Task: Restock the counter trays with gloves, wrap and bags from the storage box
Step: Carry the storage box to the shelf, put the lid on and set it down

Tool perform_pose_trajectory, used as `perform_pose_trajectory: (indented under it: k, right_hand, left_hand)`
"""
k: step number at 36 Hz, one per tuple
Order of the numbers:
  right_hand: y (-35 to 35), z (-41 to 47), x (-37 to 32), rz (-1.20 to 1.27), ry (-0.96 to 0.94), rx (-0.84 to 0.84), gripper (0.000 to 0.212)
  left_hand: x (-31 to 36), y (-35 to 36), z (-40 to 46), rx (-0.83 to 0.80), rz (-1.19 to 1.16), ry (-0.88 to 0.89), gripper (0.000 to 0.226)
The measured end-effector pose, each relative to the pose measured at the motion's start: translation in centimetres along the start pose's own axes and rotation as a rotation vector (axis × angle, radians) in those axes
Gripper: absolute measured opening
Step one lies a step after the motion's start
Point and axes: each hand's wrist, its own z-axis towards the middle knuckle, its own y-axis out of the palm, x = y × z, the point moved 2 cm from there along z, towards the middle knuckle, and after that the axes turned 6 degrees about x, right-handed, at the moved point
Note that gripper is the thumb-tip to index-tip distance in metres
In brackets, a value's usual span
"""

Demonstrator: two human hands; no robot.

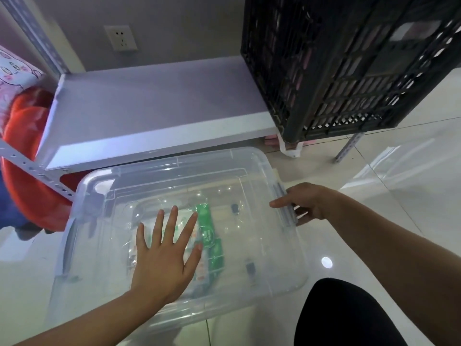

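A clear plastic storage box (249, 176) with its clear lid on sits on the tiled floor in front of me. Through the lid I see green and white packets (212, 236) inside. My left hand (164, 255) lies flat on the middle of the lid, fingers spread, holding nothing. My right hand (306, 203) is at the box's right edge, its fingers curled around the grey latch (284, 206) there.
A low white metal shelf (154, 106) stands just behind the box. A black slatted crate (344, 66) rests on the shelf's right end. Red bags (27, 151) sit at the left. My dark-clad knee (341, 313) is at lower right. A wall socket (121, 37) is behind.
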Motion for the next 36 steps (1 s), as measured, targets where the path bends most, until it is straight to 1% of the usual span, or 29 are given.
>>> perform_pose_trajectory:
  k: [6, 9, 18, 23, 24, 27, 28, 29, 31, 33, 35, 36]
  right_hand:
    - [1.0, -0.8, -0.6, 0.025, -0.052, 0.088, 0.044]
    - [1.5, -0.8, -0.9, -0.009, -0.081, 0.182, 0.035]
    - [1.9, -1.2, -0.8, -0.002, -0.083, 0.240, 0.034]
    - [2.3, -2.0, -0.3, 0.006, -0.131, 0.312, 0.038]
    - [2.6, -2.3, 0.1, 0.003, -0.159, 0.350, 0.039]
    - [3.9, -3.5, 1.2, -0.062, -0.249, 0.494, 0.041]
    - [4.5, -4.1, 1.7, -0.101, -0.265, 0.528, 0.042]
    - [5.1, -4.6, 2.4, -0.132, -0.287, 0.556, 0.044]
    - [6.5, -5.7, 3.9, -0.160, -0.375, 0.579, 0.059]
    - [8.0, -7.3, 5.7, -0.173, -0.464, 0.579, 0.078]
    - [9.7, -9.2, 7.9, -0.096, -0.513, 0.604, 0.088]
    - [10.5, -9.9, 9.0, -0.017, -0.521, 0.612, 0.091]
  left_hand:
    - [0.0, 0.2, 0.0, -0.002, 0.008, 0.005, 0.065]
    - [0.0, 0.3, 0.0, 0.012, 0.016, 0.013, 0.066]
    - [0.3, -0.1, 0.3, -0.029, -0.004, 0.006, 0.065]
    - [0.5, -1.6, 0.9, -0.187, -0.069, -0.026, 0.064]
    - [0.4, -2.1, 1.4, -0.255, -0.090, -0.030, 0.065]
    - [-0.8, -5.3, 3.8, -0.535, -0.206, -0.021, 0.079]
    - [-1.6, -6.9, 4.2, -0.577, -0.293, -0.031, 0.077]
    - [-2.5, -8.4, 4.2, -0.566, -0.405, -0.072, 0.071]
    - [-5.1, -10.7, 3.2, -0.442, -0.570, -0.183, 0.060]
    - [-7.7, -12.0, 0.6, -0.291, -0.575, -0.252, 0.060]
    - [-10.3, -12.0, -2.7, -0.136, -0.533, -0.364, 0.066]
    - [-11.6, -11.5, -4.5, -0.061, -0.542, -0.456, 0.069]
